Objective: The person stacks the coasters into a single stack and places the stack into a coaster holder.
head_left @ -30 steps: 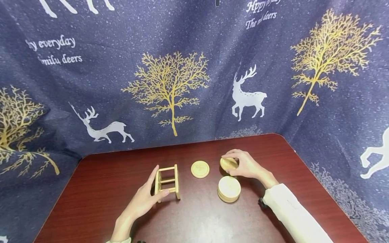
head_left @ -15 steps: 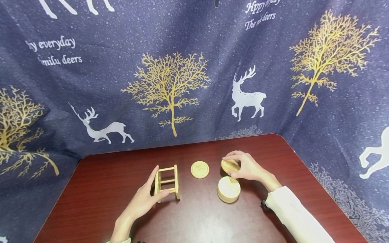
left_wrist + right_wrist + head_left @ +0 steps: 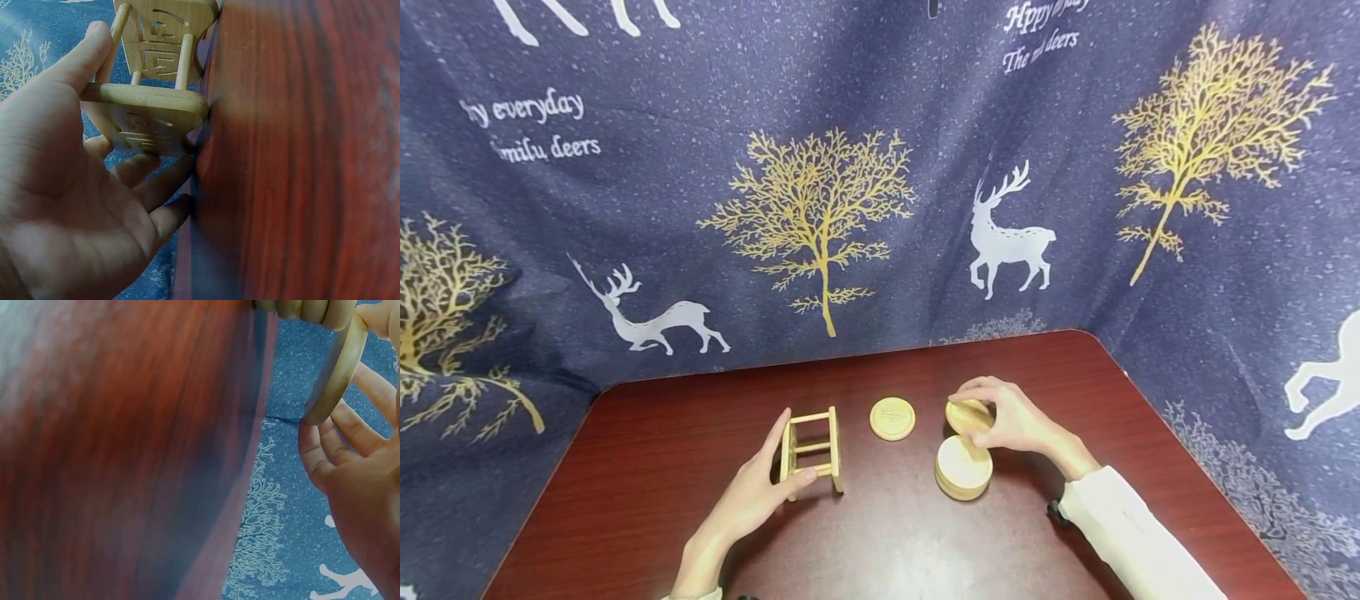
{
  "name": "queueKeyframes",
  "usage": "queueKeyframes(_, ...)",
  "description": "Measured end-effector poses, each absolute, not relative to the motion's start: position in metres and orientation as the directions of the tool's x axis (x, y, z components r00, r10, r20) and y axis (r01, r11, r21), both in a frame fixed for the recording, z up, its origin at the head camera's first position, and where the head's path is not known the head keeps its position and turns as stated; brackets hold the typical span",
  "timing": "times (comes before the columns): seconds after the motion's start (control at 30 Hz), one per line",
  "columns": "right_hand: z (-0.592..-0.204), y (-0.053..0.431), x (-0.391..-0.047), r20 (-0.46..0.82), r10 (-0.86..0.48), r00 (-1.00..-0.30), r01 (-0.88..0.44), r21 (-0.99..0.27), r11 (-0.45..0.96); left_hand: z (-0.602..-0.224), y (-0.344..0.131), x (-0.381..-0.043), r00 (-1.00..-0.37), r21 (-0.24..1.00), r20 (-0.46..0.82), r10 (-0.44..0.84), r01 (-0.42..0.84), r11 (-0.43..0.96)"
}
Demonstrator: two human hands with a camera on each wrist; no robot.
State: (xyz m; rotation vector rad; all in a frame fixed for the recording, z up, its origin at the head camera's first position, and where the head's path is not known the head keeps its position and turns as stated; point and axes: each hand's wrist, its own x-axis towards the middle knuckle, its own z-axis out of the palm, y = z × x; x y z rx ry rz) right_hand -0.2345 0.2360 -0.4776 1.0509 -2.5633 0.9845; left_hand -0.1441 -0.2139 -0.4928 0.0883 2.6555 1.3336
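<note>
My left hand (image 3: 751, 493) holds a small wooden coaster rack (image 3: 836, 454), with the thumb along its near side and fingers at its far left. Fretwork side panels and crossbars of the rack (image 3: 147, 94) show in the left wrist view. The right hand (image 3: 1021, 423) pinches a round wooden coaster (image 3: 967, 413) by its edges. That coaster tilts at the back of a coaster stack (image 3: 962, 468); in the right wrist view the coaster (image 3: 340, 369) has its edge right at the stack (image 3: 306, 309). One more coaster (image 3: 892, 418) lies flat between rack and stack.
All this stands on a dark red wood-grain table (image 3: 880, 533). Behind and beside it hangs a blue cloth (image 3: 880, 92) with white deer and golden trees. The table's back edge runs close behind the coasters.
The right hand has shifted slightly right, then nearer to the stack, and the held coaster now overlaps the stack's back rim. My left hand and the rack stay put.
</note>
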Motion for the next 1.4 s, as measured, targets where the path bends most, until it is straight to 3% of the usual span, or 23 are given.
queueKeyframes(0.77,-0.476,0.235,-0.225,0.444,-0.576,-0.686,-0.725,-0.483,0.491,-0.490,-0.214,-0.141,-0.983,0.812,-0.129,0.130,-0.029,0.583)
queueKeyframes(1.4,-0.471,0.232,-0.211,0.406,-0.590,-0.698,-0.711,-0.494,0.501,-0.485,-0.212,-0.142,-0.983,0.828,-0.104,0.154,0.000,0.560)
